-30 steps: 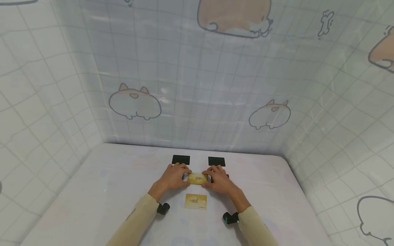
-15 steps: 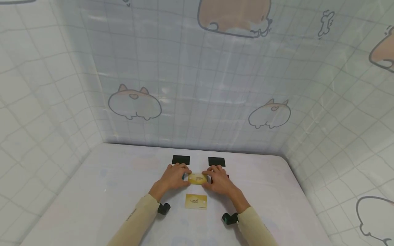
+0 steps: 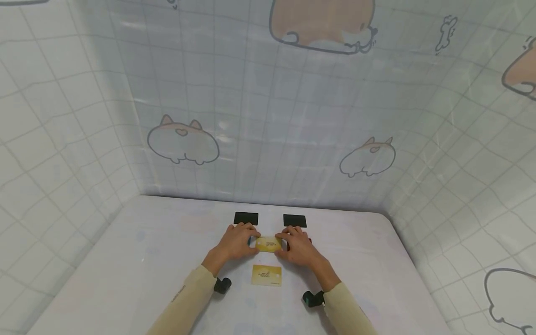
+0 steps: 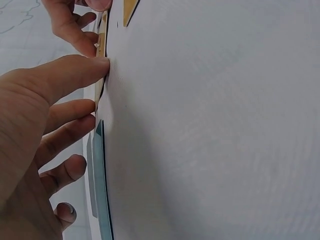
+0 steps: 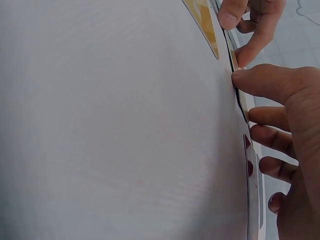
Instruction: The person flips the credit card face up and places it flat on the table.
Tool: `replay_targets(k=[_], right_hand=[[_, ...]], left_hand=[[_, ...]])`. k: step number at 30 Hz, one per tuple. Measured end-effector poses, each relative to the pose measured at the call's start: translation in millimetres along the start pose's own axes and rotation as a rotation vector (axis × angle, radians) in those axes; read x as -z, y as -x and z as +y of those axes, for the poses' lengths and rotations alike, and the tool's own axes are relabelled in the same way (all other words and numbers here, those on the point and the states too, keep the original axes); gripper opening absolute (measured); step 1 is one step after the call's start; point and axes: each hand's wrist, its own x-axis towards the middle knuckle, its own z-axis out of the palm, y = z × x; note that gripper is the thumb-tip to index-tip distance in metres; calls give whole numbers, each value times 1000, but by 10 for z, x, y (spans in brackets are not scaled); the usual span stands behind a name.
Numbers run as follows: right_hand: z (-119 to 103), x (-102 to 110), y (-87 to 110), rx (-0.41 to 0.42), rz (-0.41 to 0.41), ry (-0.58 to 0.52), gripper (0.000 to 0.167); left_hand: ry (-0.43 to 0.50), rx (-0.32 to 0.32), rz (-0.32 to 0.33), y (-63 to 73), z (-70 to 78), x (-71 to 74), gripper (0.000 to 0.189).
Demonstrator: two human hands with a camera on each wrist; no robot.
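A yellow card (image 3: 268, 244) lies between my hands at the middle of the white table. My left hand (image 3: 237, 240) pinches its left end, thumb at the near edge and index finger at the far edge. In the same way, my right hand (image 3: 298, 244) pinches the right end. Seen edge-on in the left wrist view, the card (image 4: 101, 47) sits close over the table surface and looks slightly bent. Beside the left fingers lies a teal card (image 4: 104, 185). A white card with dark red marks (image 5: 250, 170) lies beside the right fingers, mostly hidden in the head view.
A second yellow card (image 3: 266, 275) lies flat nearer the person. Two black cards (image 3: 246, 218) (image 3: 295, 220) lie beyond the hands. A wall sheet with a grid and cartoon dogs (image 3: 251, 139) stands behind the table's far edge. Black wrist devices (image 3: 223, 285) sit under the sleeves.
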Motion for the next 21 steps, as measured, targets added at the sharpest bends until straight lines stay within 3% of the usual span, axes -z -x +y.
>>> replay_targets(k=[21], right_hand=[[26,-13,14,6,5,-5,50]], left_hand=[[32,26,-20,20,25,-3,45]])
